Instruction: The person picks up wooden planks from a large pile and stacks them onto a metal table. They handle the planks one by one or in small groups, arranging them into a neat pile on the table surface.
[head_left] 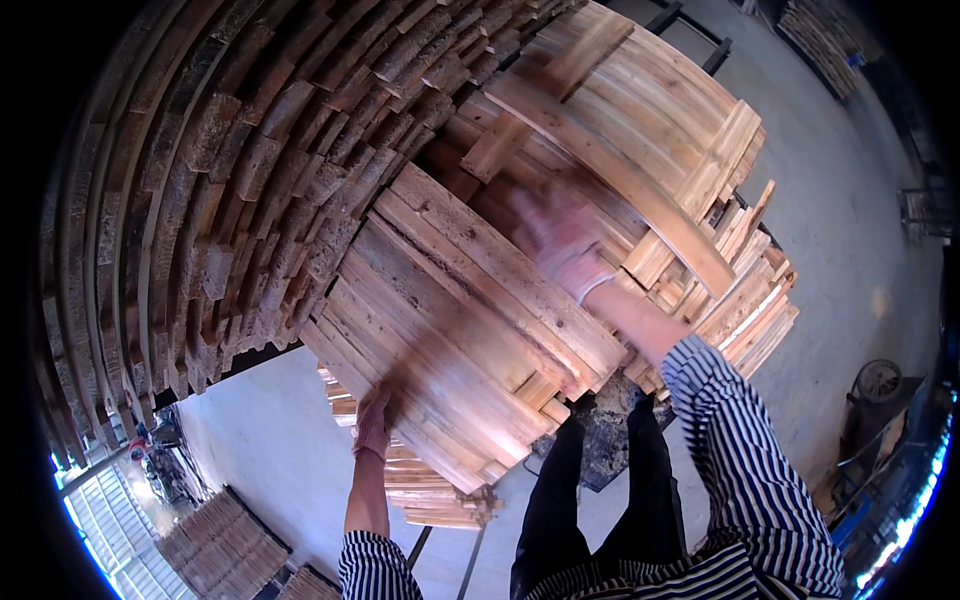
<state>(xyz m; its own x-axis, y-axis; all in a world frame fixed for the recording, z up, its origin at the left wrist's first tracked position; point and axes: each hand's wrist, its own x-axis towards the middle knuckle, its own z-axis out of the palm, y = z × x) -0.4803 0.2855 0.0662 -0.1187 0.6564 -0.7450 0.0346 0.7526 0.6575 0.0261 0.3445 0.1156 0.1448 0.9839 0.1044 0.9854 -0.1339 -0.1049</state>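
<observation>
My right hand (567, 243), in a pale pinkish glove and blurred by motion, is over the gap between two layers of wooden planks. Its fingers look stretched apart, and nothing shows in them. My left hand (372, 424) is at the left edge of the nearer stack of planks (430, 310); its fingers are partly hidden and smeared, so their grip is unclear. Just beyond my right hand, a loose plank (620, 180) lies slantwise across the farther stack (640, 100). A shorter crosspiece (497, 148) pokes out from under it.
A tall wall of stacked rough boards (230, 180) rises on the left. Shorter wood pieces (745, 310) pile up at the right. A wheeled cart (878, 385) stands on the grey floor at far right. Bundled wood (222, 545) lies at lower left.
</observation>
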